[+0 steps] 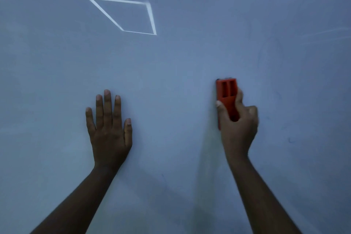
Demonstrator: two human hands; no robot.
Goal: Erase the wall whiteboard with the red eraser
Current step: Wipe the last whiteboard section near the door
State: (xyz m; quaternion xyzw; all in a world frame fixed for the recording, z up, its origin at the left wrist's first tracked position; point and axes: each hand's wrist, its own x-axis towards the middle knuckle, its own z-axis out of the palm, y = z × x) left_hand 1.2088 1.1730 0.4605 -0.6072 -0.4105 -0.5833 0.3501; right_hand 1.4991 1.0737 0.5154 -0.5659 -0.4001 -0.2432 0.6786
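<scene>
The whiteboard [171, 66] fills the whole view, a pale blue-grey surface in dim light. My right hand [237, 125] grips the red eraser [227, 93] at right of centre, thumb on its left edge and fingers curled over its back; the eraser stands upright against the board. My left hand [109, 127] lies flat on the board at lower left of centre, fingers straight and pointing up. Faint blue marker traces [291, 140] show to the right of the eraser and near the lower middle.
A bright four-sided outline [152, 17] of reflected light sits on the board at upper left of centre. Faint smears streak the upper right of the board. No edge or frame of the board is in view.
</scene>
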